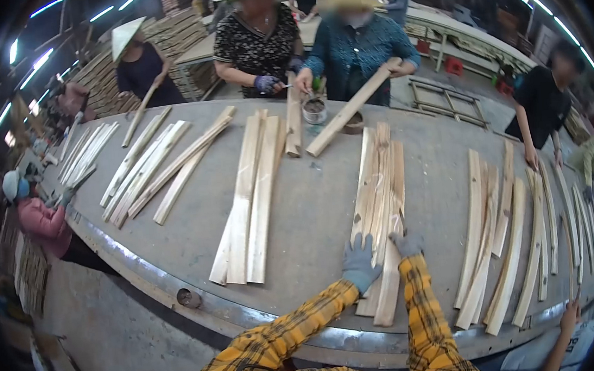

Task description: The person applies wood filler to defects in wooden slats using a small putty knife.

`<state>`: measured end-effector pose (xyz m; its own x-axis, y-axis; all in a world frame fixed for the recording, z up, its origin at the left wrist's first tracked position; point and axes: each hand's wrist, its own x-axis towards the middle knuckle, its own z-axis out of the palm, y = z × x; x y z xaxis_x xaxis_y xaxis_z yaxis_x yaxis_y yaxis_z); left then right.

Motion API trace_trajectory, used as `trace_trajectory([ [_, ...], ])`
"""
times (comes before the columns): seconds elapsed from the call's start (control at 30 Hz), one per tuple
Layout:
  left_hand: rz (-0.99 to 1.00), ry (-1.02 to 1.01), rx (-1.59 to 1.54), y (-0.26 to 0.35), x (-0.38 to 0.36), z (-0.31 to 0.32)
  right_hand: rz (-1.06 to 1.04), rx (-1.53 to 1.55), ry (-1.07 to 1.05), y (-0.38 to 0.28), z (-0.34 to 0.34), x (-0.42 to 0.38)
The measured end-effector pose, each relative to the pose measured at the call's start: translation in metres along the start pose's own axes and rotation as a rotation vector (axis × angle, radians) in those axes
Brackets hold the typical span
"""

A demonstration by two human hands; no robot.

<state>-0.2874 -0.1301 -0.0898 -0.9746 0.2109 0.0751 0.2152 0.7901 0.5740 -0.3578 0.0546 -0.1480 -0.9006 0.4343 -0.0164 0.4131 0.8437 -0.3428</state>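
My left hand [362, 263], in a grey glove, lies on the left side of a pile of wooden strips [381, 189] with its fingers spread. At the right side of the same pile, my right hand [408, 243], gloved too, touches the strips; its fingers are partly hidden and blurred. The strips lie lengthwise, overlapping, on the grey table [299, 206]. One strip [389, 287] reaches between my wrists toward the near edge. Left of the pile is another bundle of strips [259, 196].
Strip groups lie at the left [144, 170] and right [499, 238]. Across the table, two people handle boards [354, 110] beside a small jar [314, 111]. Other people stand along both sides. A round can [189, 298] sits at the near edge.
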Motion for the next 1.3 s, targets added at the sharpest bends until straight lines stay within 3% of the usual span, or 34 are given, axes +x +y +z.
trace_trajectory([
  [0.2, 0.028, -0.039, -0.046, -0.064, -0.056, -0.044, 0.14, 0.205, -0.264, -0.089, -0.049, -0.1],
  [0.27, -0.059, -0.083, -0.018, -0.07, -0.07, -0.053, 0.132, 0.19, -0.302, -0.092, -0.039, -0.109],
  [0.33, -0.086, -0.076, -0.004, -0.079, -0.077, -0.06, 0.118, 0.434, -0.342, -0.084, -0.01, -0.11],
  [0.47, -0.174, -0.079, -0.037, -0.089, -0.088, -0.08, 0.069, 0.264, -0.349, -0.092, 0.003, -0.118],
  [0.5, -0.178, -0.068, -0.04, -0.091, -0.089, -0.087, 0.102, 0.321, -0.369, -0.1, -0.004, -0.125],
  [0.57, -0.378, -0.109, -0.112, -0.092, -0.088, -0.097, 0.127, 0.377, -0.381, -0.105, -0.004, -0.127],
  [0.63, -0.418, -0.128, -0.126, -0.104, -0.088, -0.096, 0.111, 0.706, -0.355, -0.095, 0.025, -0.127],
  [0.67, -0.457, -0.154, -0.133, -0.11, -0.088, -0.097, 0.107, 0.704, -0.351, -0.09, 0.039, -0.127],
  [0.73, -0.466, -0.156, -0.149, -0.116, -0.092, -0.106, -0.036, 0.652, -0.313, -0.086, 0.06, -0.128],
  [0.8, -0.507, -0.194, -0.156, -0.12, -0.097, -0.112, 0.039, 0.608, -0.347, -0.113, 0.036, -0.147],
  [0.9, -0.489, -0.153, -0.089, -0.125, -0.104, -0.116, 0.008, 0.843, -0.321, -0.126, 0.033, -0.157],
  [0.97, -0.516, -0.148, -0.061, -0.124, -0.105, -0.12, 0.091, 0.572, -0.36, -0.13, 0.041, -0.152],
  [1.03, -0.55, -0.139, -0.002, -0.124, -0.103, -0.122, 0.037, 0.656, -0.351, -0.131, 0.056, -0.144],
  [1.07, -0.549, -0.157, 0.004, -0.127, -0.1, -0.119, -0.008, 0.738, -0.343, -0.125, 0.064, -0.147],
  [1.1, -0.484, -0.092, 0.068, -0.13, -0.099, -0.114, -0.041, 0.356, -0.28, -0.134, 0.048, -0.152],
  [1.17, -0.32, 0.079, 0.187, -0.123, -0.109, -0.104, 0.077, 0.431, -0.376, -0.124, 0.047, -0.145],
  [1.2, -0.219, 0.193, 0.234, -0.118, -0.112, -0.102, -0.003, 0.785, -0.307, -0.095, 0.084, -0.137],
  [1.27, -0.125, 0.294, 0.122, -0.09, -0.127, -0.132, 0.198, 1.107, -0.525, -0.093, 0.024, -0.16],
  [1.3, -0.138, 0.18, -0.05, -0.083, -0.134, -0.138, 0.197, 1.151, -0.55, -0.085, 0.005, -0.166],
])
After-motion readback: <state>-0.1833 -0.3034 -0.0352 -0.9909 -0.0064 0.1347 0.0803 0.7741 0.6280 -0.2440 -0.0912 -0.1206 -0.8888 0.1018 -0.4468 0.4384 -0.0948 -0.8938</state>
